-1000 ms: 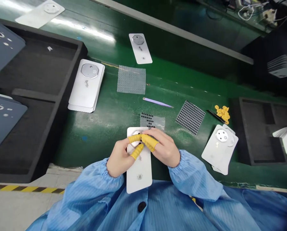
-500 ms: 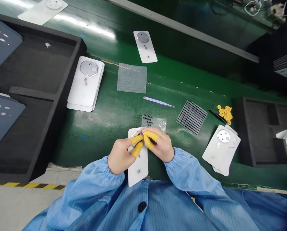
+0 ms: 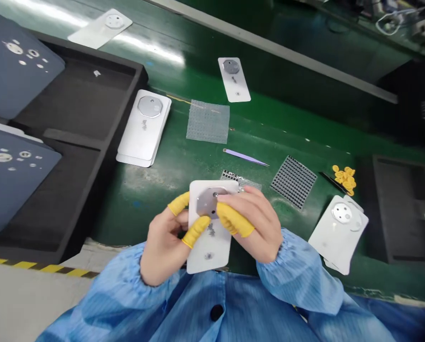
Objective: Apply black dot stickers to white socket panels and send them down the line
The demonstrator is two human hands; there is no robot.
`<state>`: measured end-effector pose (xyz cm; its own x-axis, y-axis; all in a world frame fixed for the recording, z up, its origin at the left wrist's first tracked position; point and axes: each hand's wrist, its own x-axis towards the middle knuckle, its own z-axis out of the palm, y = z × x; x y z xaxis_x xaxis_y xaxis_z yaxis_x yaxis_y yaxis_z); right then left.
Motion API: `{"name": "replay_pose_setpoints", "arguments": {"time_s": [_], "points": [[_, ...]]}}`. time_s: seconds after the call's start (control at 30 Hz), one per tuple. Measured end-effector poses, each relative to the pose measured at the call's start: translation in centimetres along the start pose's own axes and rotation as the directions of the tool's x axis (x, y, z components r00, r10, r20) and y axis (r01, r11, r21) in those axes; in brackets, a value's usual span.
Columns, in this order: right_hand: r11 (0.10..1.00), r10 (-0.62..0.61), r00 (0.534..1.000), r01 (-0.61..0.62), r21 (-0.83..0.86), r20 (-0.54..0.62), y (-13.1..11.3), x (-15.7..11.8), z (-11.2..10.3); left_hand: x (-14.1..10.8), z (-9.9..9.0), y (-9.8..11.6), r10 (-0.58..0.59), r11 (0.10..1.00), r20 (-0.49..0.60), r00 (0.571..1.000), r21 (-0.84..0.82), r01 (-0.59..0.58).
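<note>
A white phone back cover (image 3: 201, 256) with a grey octagonal camera plate is tilted up in front of my body. My left hand (image 3: 166, 242), with yellow finger cots, grips its left edge, the thumb on its face and a finger behind. Over the camera plate's right side, my right hand (image 3: 258, 221) has its cotted fingers drawn together; whether a small part is pinched there is hidden. Just behind the cover lies a clear sheet (image 3: 251, 184) carrying small black parts, partly covered. Purple tweezers (image 3: 246, 156) and a full sheet of black dots (image 3: 294, 183) lie beyond.
At left stands a black tray (image 3: 107, 156) with blue-grey panels (image 3: 16, 185). Stacked white covers (image 3: 137, 142) sit beside it, more (image 3: 335, 232) at right. Yellow finger cots (image 3: 346, 179), black tweezers (image 3: 335, 183), a right-hand tray (image 3: 380, 213) and bubble wrap (image 3: 208, 122) are around.
The cover has come up closer to me and tilted. My left fingers moved from the camera plate to the cover's left edge, while my right fingers stay at the plate. The view has shifted.
</note>
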<state>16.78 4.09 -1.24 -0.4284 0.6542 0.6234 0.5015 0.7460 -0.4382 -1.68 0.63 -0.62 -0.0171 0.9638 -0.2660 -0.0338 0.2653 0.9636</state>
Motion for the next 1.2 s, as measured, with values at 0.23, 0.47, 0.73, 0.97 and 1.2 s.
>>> {"name": "replay_pose_setpoints", "arguments": {"time_s": [0.23,0.47,0.73,0.97,1.2], "points": [[0.97,-0.05,0.958,0.114,-0.216,0.281,-1.1,0.3,-2.4,-0.6,1.1,0.4,0.171,0.984,0.074,0.982,0.035,-0.174],[0.962,-0.091,0.958,0.155,-0.224,0.271,-1.1,0.5,-2.6,-0.8,1.1,0.8,0.283,0.946,0.14,0.949,0.123,-0.3],[1.0,-0.014,0.962,0.017,-0.009,0.273,-0.9,-0.3,-1.6,-0.2,1.5,0.5,0.264,0.956,0.121,0.957,0.098,-0.276],[0.798,0.532,0.84,-0.458,0.392,-0.103,-0.7,-1.0,-0.8,0.3,2.9,1.2,-0.002,0.955,0.106,0.994,-0.296,0.033],[0.571,0.699,0.711,-0.492,0.657,-0.075,-1.8,-1.8,1.1,0.9,3.4,1.1,-0.069,0.969,0.034,0.997,-0.236,0.075]]}}
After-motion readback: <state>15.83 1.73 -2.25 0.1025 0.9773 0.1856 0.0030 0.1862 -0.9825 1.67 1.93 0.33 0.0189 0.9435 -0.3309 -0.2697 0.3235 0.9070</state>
